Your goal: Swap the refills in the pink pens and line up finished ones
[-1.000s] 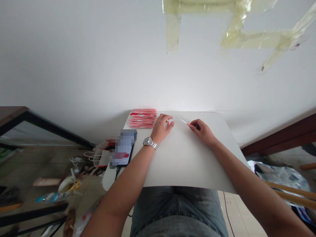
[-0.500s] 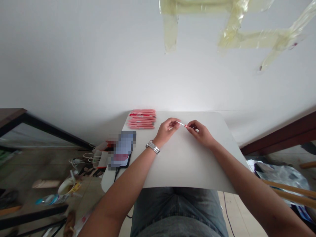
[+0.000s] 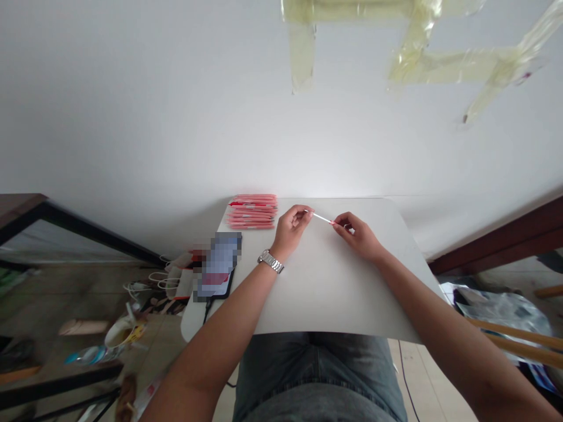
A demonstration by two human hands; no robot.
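My left hand (image 3: 294,227) is closed, pinching the left end of a thin white stick (image 3: 321,217) that looks like a pen refill. At the stick's right end is a small red part, pinched in the fingertips of my right hand (image 3: 355,235). The stick slopes slightly down to the right, spanning the gap between my hands over the table. Left of my left hand lies a neat stack of pink pen-like sticks (image 3: 253,217), with one brighter red among them. A silver watch (image 3: 271,261) is on my left wrist.
The small white table (image 3: 325,293) stands against a white wall (image 3: 176,105) with yellowed tape on it. A phone (image 3: 219,264), blurred out, lies at the table's left edge with a cable. A cup (image 3: 118,333) and a bottle (image 3: 90,355) are on the floor at left.
My left hand has moved a little left and up, away from my right hand. A longer stretch of the white stick shows between them. My right hand has barely moved.
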